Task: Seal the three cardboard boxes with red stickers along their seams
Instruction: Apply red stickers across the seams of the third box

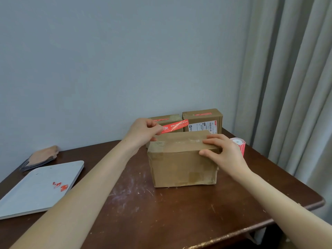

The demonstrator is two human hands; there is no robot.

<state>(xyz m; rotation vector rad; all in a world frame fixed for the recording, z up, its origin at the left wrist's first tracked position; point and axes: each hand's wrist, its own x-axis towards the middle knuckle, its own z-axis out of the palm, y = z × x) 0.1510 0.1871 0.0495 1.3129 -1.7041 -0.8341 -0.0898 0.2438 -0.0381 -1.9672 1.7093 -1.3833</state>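
Head view: my left grip (pixel 143 131) is raised over the front box (pixel 181 166), at its left rear corner, wrist bent, pinching one end of a red sticker (pixel 175 127). My right grip (pixel 221 151) lies spread on the box top, right end, thumb at the front edge. The box stands mid-counter (pixel 161 212).

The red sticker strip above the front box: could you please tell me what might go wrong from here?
1. The left-hand grip pinches the red sticker strip by one end; its free end could droop and land crooked on the brown cardboard front box.
2. Glossy old clear tape lies along the top, so adhesion may be weak.
3. The right-hand grip rests on the top's right end, perhaps in the strip's path.
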